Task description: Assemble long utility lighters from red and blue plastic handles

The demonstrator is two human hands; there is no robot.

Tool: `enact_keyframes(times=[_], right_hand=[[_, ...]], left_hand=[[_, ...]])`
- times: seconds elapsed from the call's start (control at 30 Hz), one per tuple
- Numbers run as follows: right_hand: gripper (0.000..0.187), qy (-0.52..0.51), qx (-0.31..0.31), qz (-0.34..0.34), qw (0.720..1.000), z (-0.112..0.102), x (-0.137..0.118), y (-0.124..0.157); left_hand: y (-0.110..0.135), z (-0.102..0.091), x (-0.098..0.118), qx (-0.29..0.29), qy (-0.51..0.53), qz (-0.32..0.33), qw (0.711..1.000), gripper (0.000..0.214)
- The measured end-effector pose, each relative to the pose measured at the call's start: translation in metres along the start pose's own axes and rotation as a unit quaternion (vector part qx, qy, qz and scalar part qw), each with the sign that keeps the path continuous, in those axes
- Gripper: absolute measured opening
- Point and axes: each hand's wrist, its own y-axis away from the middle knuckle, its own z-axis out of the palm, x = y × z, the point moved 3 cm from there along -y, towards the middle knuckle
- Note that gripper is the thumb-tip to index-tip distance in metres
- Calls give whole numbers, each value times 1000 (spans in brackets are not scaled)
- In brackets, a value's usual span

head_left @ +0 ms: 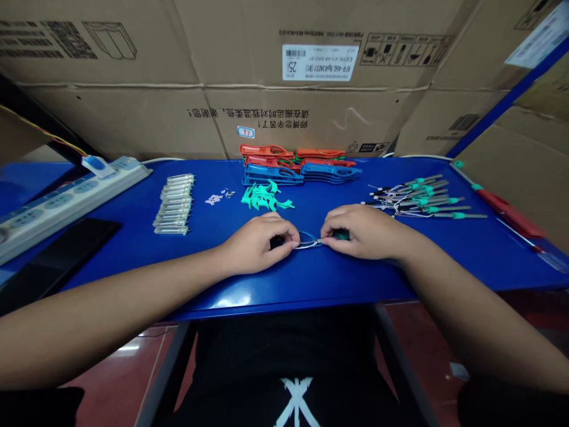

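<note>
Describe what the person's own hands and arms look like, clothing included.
The left hand and right hand are bare, with no gloves. The left forearm and right forearm are uncovered too, and no watch or bracelet shows. Black sleeves show at the lower corners. Between them is a black garment with a white, X-like mark.

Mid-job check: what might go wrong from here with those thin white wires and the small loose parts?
1. The thin white wires, pinched between the left hand and right hand, might slip or kink if tugged.
2. The loose heap of mint-green plastic pieces lies just beyond the left hand; a knock could scatter it.
</note>
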Motion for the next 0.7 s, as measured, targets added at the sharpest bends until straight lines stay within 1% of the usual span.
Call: enact_keyframes(times=[0.3,0.47,0.57,0.7], right_hand=[[20,-31,-5,-4,1000,2,3,-1],[22,-57,-6,-15,998,3,6,-3],[23,-40,2,-25,999,4,6,-3],[27,19,11,-32,999,6,1,0]], left_hand=[[1,2,-7,8,-2,-30,1000,14],[0,2,-6,5,-10,-34,999,15],[0,1,-5,5,-10,-34,999,15],[0,1,-6,4,-8,-33,999,15]])
